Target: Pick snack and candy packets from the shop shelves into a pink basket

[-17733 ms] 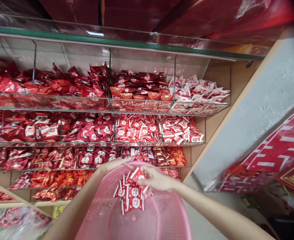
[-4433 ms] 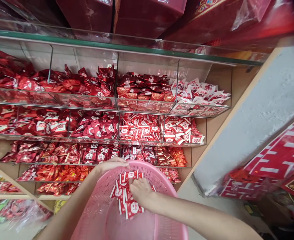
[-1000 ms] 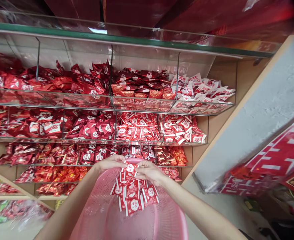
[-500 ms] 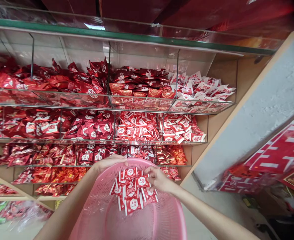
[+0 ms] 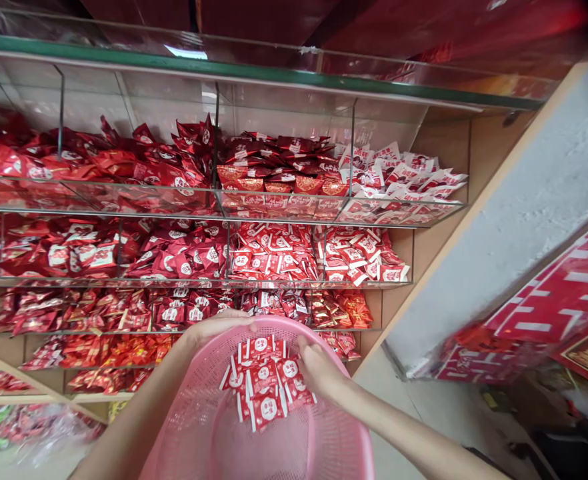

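A pink plastic basket (image 5: 184, 427) with perforated sides is tilted in front of me. My left hand (image 5: 224, 325) holds it by the far rim, fingers closed over the edge. Several red-and-white candy packets (image 5: 268, 407) lie bunched on its inner wall. Inside the basket, my right hand (image 5: 319, 370) is beside the right end of the bunch, its fingers curled inward. Whatever those fingers hold, if anything, is hidden from view.
Glass shelves (image 5: 284, 215) stand ahead, split by clear dividers and filled with red candy packets (image 5: 274, 253). White-and-red packets (image 5: 399, 173) fill an upper-right compartment. A grey wall (image 5: 519, 227) and red patterned packaging (image 5: 564, 287) are on the right. Bagged sweets (image 5: 29, 427) lie lower left.
My right hand has shifted slightly right and down, its fingers drawn in, uncovering a packet it was touching. My left hand and the basket stay nearly in place.
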{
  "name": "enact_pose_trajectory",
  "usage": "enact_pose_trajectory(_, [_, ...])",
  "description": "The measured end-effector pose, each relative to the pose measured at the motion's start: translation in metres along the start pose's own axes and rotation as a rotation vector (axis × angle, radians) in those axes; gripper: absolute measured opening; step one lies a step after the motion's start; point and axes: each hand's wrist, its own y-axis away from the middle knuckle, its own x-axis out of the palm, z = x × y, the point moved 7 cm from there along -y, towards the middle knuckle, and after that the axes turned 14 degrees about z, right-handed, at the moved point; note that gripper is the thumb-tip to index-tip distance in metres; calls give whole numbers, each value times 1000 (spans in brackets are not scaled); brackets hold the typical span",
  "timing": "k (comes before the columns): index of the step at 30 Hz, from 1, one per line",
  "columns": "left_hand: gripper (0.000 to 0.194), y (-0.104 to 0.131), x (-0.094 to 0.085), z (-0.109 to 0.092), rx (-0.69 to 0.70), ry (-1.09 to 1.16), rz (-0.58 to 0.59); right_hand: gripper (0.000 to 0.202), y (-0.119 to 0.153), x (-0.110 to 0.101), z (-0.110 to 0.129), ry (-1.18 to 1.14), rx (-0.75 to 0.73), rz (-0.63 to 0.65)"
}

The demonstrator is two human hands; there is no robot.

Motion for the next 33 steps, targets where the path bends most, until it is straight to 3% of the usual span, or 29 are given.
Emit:
enact_pose_trajectory(5, [30,1,-1,1,0,24,-4,41,8,-6,17,278,28,48])
enact_pose_trajectory(12, [27,2,2,-5,-2,-40,12,27,18,-28,35,363,8,-20])
enact_pose_trajectory(15, [31,1,0,-6,13,-48,2,29,20,-58,46,376,12,-116])
enact_pose_trajectory(18, [29,0,-1,-5,5,-50,6,29,15,-104,59,371,22,-230])
enact_pose_trajectory(21, [27,1,-2,-4,3,-32,11,27,2,-149,70,365,28,-375])
enact_pose_trajectory(24, [27,2,-3,-6,24,-52,22,31,-20,-174,76,350,66,-472])
enact_pose_trajectory(29, [25,7,-8,-5,30,-50,32,50,-53,-176,77,325,140,-448])
enact_pose_trajectory(33, [25,9,-13,-3,29,-72,21,51,-58,-171,80,298,143,-406])
